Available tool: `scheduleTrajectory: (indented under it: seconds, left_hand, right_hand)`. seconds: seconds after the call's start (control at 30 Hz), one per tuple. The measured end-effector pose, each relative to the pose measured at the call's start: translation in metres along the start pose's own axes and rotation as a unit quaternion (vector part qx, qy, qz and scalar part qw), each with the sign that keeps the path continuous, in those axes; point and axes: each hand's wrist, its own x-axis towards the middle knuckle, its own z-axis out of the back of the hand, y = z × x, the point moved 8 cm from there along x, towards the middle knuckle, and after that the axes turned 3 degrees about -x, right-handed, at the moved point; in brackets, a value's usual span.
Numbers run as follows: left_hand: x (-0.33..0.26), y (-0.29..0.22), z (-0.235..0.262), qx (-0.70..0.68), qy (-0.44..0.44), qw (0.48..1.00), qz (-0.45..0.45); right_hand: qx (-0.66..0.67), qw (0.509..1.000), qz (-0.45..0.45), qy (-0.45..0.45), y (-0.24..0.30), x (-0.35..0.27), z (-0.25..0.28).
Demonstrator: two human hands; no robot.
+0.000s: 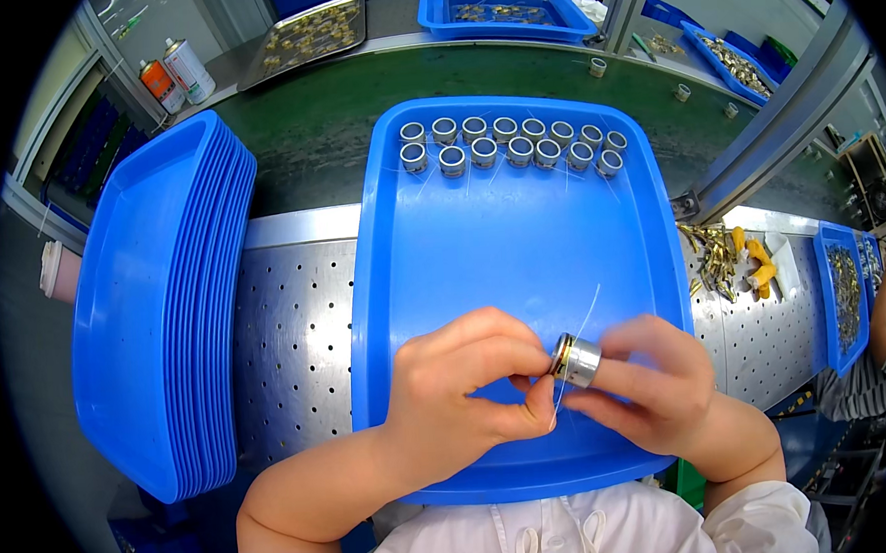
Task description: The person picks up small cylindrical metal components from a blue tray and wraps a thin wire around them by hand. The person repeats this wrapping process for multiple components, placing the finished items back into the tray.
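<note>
Over the near part of a blue tray (511, 243), both my hands meet at a short silver metal cylinder (579, 361) with a dark and brass-coloured end. My left hand (469, 380) pinches that darker end between thumb and fingertips. Fingers of my right hand (659, 380), slightly blurred, close on the silver side. A thin whitish strand (591, 311) sticks out from the part, up and down. At the tray's far end stand two rows of similar silver ring-shaped parts (484, 152), some with thin strands trailing from them.
A tall stack of blue trays (154, 302) stands at left on the perforated metal bench (296, 334). Beyond lies a green belt (305, 123) with a few small parts. Brass pieces (713, 262) and yellow-orange items (761, 270) lie right, near a metal post (785, 108). Co-workers sit beyond and right.
</note>
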Motion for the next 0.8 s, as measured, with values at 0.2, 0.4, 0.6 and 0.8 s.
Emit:
scheduleTrajectory:
  seconds: [0.2,0.4,0.6,0.8]
  left_hand:
    - [0.002,-0.01,-0.002,0.029,-0.003,0.998,-0.054]
    - [-0.004,0.025,-0.011,-0.235,0.019,0.957,0.172]
    - [-0.003,0.022,-0.009,-0.195,0.033,0.968,0.154]
    - [0.0,0.005,-0.002,-0.033,0.01,0.999,0.023]
  right_hand:
    - [0.091,0.992,-0.082,0.01,-0.014,-0.002,-0.001]
    - [0.014,1.0,0.0,-0.018,-0.002,0.003,0.007]
    - [-0.023,0.998,0.047,-0.027,0.004,0.0,0.005]
    - [-0.032,0.997,0.068,-0.013,0.008,0.001,0.002]
